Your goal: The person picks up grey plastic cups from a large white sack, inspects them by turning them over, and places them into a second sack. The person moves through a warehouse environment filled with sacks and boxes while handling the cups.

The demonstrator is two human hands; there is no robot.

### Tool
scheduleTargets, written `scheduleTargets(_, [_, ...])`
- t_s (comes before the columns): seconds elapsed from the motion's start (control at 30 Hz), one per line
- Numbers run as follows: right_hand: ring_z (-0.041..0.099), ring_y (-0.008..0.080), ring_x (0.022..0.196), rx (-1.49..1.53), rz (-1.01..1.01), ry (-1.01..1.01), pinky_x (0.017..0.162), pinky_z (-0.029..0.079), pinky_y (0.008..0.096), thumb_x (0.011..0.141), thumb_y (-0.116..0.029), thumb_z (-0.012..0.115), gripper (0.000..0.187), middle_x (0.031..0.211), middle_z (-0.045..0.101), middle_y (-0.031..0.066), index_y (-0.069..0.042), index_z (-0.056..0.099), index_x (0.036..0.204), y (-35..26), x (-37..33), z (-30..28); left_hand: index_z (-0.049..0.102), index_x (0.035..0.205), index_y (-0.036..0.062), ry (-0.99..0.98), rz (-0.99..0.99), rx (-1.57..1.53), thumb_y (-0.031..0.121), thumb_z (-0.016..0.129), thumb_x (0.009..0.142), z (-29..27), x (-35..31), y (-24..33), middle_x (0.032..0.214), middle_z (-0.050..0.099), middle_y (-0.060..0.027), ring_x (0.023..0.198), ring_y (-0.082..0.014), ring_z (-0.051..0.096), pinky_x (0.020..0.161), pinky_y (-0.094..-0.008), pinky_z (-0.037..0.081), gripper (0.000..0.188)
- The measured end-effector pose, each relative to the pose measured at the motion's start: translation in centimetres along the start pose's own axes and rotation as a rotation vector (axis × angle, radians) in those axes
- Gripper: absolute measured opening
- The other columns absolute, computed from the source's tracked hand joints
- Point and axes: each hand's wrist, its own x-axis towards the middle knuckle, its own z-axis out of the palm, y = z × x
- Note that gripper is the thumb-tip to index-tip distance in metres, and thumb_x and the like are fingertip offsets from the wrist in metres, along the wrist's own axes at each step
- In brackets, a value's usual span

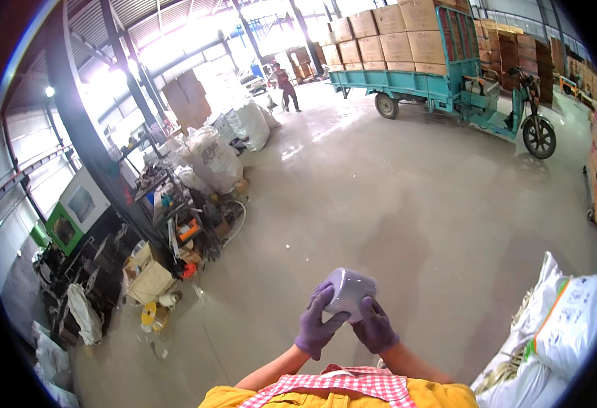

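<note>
A glossy, pale grey-purple rounded piece with a flattish top (351, 289), perhaps a plastic cup or bowl, is held up in front of my chest. My left hand (317, 321), in a purple glove, grips its left side, with the thumb across the lower front. On the other side my right hand (376, 328), gloved the same way, is closed around the lower right of the piece. The fingers behind it are partly hidden, and its underside does not show.
White woven sacks (564, 326) stand close at my right. To the left are a cluttered tool rack (176, 217), a cardboard box (150, 275) and a steel column (84, 122). A teal cargo tricycle (448, 88) carries stacked cartons (387, 47). A person (286, 88) stands far off.
</note>
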Motion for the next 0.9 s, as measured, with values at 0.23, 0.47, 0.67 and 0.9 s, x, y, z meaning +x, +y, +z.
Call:
scheduleTargets(0.23, [0.05,0.0152,0.097,0.248,0.13,-0.143,0.083,0.041,0.0295,0.086,-0.027,0.054,0.039,0.105,0.053,0.0046,-0.005,0.045,0.116,-3.7,16.7,-4.9,0.045,0.117,0.0024,0.03,-0.094,0.171,0.005,0.072,0.065,2.3,11.8,-8.3,0.121,0.046,-0.0172,0.113,-0.0296,0.045,0.092,-0.0364,0.039,0.059])
scheduleTargets(0.47, [0.05,0.0142,0.097,0.083,0.082,-0.07,0.087,0.039,0.0287,0.079,-0.011,0.061,0.035,0.104,0.055,0.0039,-0.002,0.05,0.11,-7.8,32.0,-13.3,0.042,0.121,0.0074,-0.103,-0.134,0.235,0.02,0.075,0.063,8.5,26.4,-18.9,0.122,0.044,-0.0174,0.11,-0.0311,0.047,0.089,-0.0367,0.042,0.068])
scheduleTargets(0.67, [0.051,0.017,0.099,0.037,-0.029,-0.021,0.087,0.039,0.0317,0.076,-0.004,0.058,0.038,0.106,0.054,0.005,-0.003,0.049,0.112,-15.1,44.0,-18.5,0.041,0.123,0.008,-0.153,-0.038,0.099,0.023,0.075,0.063,14.0,41.5,-25.2,0.117,0.044,-0.0196,0.108,-0.0342,0.046,0.086,-0.0398,0.042,0.071])
scheduleTargets(0.9, [0.047,0.0196,0.105,0.122,0.003,0.017,0.091,0.038,0.0329,0.077,0.002,0.055,0.04,0.112,0.049,0.0079,-0.002,0.045,0.115,-21.0,57.1,-22.8,0.044,0.121,0.0077,-0.064,-0.046,0.161,0.021,0.076,0.062,18.7,52.7,-32.3,0.118,0.044,-0.0187,0.106,-0.0338,0.046,0.085,-0.0395,0.043,0.068])
